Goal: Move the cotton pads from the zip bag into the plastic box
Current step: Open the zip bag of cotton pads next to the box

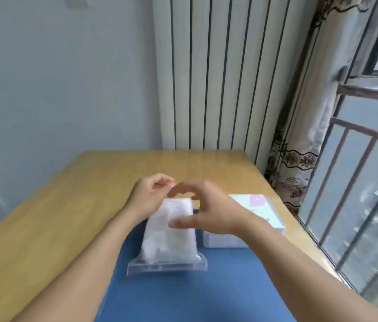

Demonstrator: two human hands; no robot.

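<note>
Clear zip bag [168, 233] lies flat; white cotton pads [171, 219] packed inside.

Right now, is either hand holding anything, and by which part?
It cannot be told for sure. The left hand seems to pinch the far top edge of the zip bag; the blurred right hand hovers open above it.

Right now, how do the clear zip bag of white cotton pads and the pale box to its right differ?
The clear zip bag of white cotton pads is soft and see-through; the pale box is rigid with an opaque printed top. Both hands, left hand and right hand, hover at the bag's far end, not the box. Both rest on the blue mat.
</note>
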